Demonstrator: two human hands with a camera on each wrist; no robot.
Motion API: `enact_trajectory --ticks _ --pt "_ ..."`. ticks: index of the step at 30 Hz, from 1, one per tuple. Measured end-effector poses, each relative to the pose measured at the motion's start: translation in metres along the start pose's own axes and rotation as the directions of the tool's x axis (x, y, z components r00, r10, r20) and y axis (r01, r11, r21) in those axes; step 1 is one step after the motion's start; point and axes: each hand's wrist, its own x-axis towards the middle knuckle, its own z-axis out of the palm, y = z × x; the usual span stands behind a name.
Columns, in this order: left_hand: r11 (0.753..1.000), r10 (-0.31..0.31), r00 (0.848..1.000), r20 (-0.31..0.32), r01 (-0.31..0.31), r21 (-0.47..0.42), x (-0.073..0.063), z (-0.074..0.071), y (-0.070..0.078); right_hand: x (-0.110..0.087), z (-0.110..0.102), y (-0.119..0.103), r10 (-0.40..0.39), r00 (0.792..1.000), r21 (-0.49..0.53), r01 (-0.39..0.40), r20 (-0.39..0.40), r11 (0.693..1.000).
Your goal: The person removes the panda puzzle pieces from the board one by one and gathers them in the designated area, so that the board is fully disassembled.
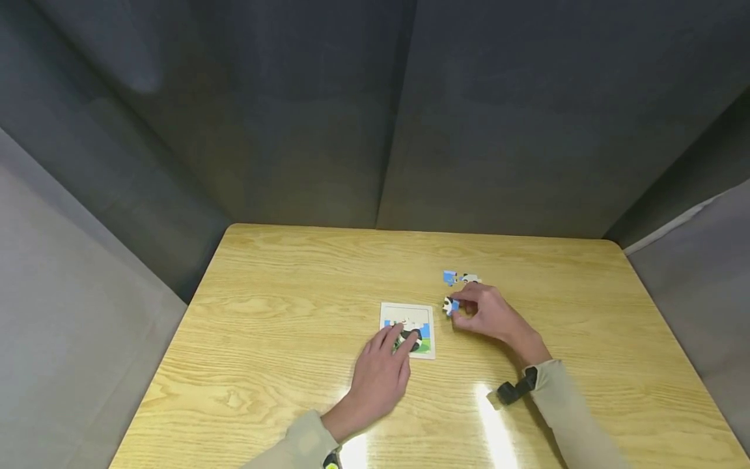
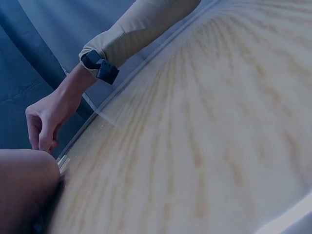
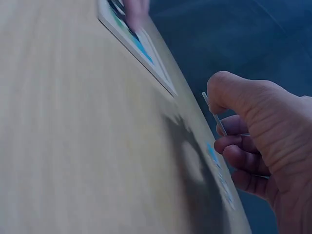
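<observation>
My right hand (image 1: pixel 483 314) pinches a blue, black and white jigsaw puzzle piece (image 1: pixel 449 306) between thumb and fingers. In the right wrist view this piece (image 3: pixel 214 114) shows as a thin edge above the table. To its left lies a square puzzle board (image 1: pixel 434 329) with a pale rim, its lower part filled with a panda picture and its upper part bare. My left hand (image 1: pixel 381 374) rests on the board with fingers extended over the picture, hiding part of it. Beyond the right hand lie a blue puzzle piece (image 1: pixel 449 277) and a white and black one (image 1: pixel 471 278).
The light wooden table (image 1: pixel 281 312) has rounded far corners. A dark grey curtain (image 1: pixel 305 130) hangs behind it, and paler grey cloth (image 1: pixel 70 312) stands along the left side. Dark wrist straps (image 1: pixel 518 387) sit over beige sleeves (image 1: pixel 577 417).
</observation>
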Motion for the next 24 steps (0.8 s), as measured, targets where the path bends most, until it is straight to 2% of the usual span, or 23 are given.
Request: enact_trajectory --ticks 8,13,17,24 --pt "1.000 0.013 1.000 -0.020 -0.012 0.011 0.000 0.001 0.001 -0.007 -0.041 0.032 0.072 0.997 -0.078 -0.073 -0.012 0.994" --pt "1.000 0.018 1.000 -0.023 -0.018 0.015 0.000 0.001 0.001 -0.013 -0.059 0.053 0.185 0.983 -0.118 -0.182 0.010 0.976" --pt "1.000 0.016 1.000 -0.018 -0.016 0.018 0.000 0.001 0.001 -0.016 -0.065 0.069 0.236 0.971 -0.159 -0.230 0.024 0.960" --pt "1.000 0.011 1.000 -0.020 -0.011 0.000 0.000 0.000 0.001 -0.015 -0.058 0.093 0.201 0.979 -0.214 -0.190 0.033 0.958"
